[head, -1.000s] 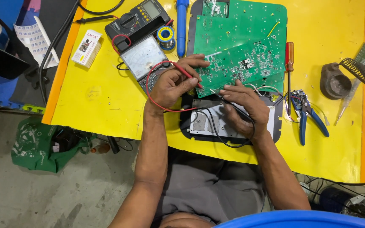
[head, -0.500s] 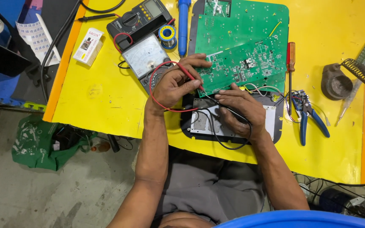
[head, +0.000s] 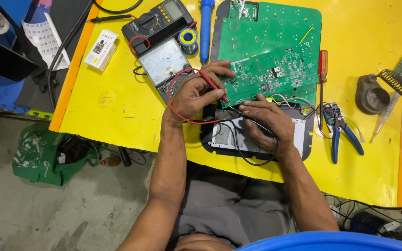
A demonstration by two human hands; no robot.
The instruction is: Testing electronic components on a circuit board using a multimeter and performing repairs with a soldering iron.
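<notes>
Left hand (head: 196, 93): fingers closed in a pinch on a red probe (head: 212, 86), whose tip is set against the lower left edge of the small circuit board (head: 273, 76). A red wire (head: 182, 116) is looped around this hand and wrist.

Right hand (head: 266, 123): fingers curled, pressed down just below the small circuit board; a black wire (head: 252, 160) runs under it, but whether a probe is pinched cannot be told.

Small circuit board: green, tilted, laid over the large circuit board (head: 275, 28) and touching both hands.

Grey plate (head: 229, 137) in a black frame — directly beneath the right hand, at the near edge of the table (head: 117, 107).

Analog meter (head: 164, 60) and black multimeter (head: 157, 23) — just left of the left hand.

Solder spool (head: 188, 37) and blue tool (head: 205, 28): beside the meters, above the left hand.

Screwdriver (head: 323, 69) and blue-handled pliers (head: 338, 132): right of the boards, near the right hand.

White box (head: 101, 49): at the table's left edge, well apart from the hands.
</notes>
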